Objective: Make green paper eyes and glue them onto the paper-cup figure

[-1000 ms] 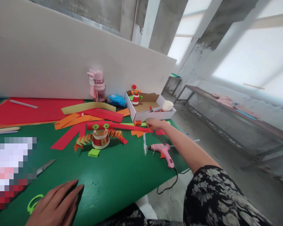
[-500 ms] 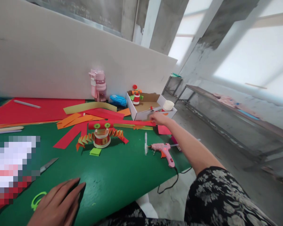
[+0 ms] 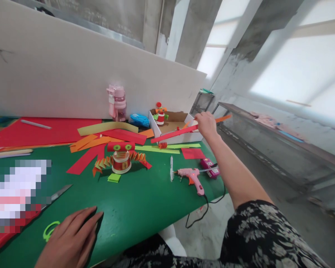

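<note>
Above the front edge of a white cardboard box [image 3: 181, 139], my right hand [image 3: 208, 125] is closed on a red paper strip [image 3: 174, 134] that slants down to the left. An orange strip [image 3: 223, 118] sticks out past its other side. My left hand [image 3: 72, 236] lies on the green table [image 3: 136, 204], fingers stretched out, holding nothing. Beside it a light green ring [image 3: 50, 230] is partly covered. A cup figure [image 3: 121, 162] with a red roll bearing green eyes and folded orange and yellow paper arms stands mid-table. A small folded orange-red piece [image 3: 162, 145] lies left of the box.
A pink glue gun [image 3: 190, 174] with a cord lies near the right edge, its nozzle at a clear pen-like stick [image 3: 171, 168]. Behind are a pink bottle [image 3: 118, 104], blue packet [image 3: 139, 120] and paper strips [image 3: 86, 158]. A red-handled knife [image 3: 60, 192] lies left.
My right hand has risen and moved right, lifting the red and orange strips off the table. A red paper piece and a magenta object now show more fully. My left hand stays put.
</note>
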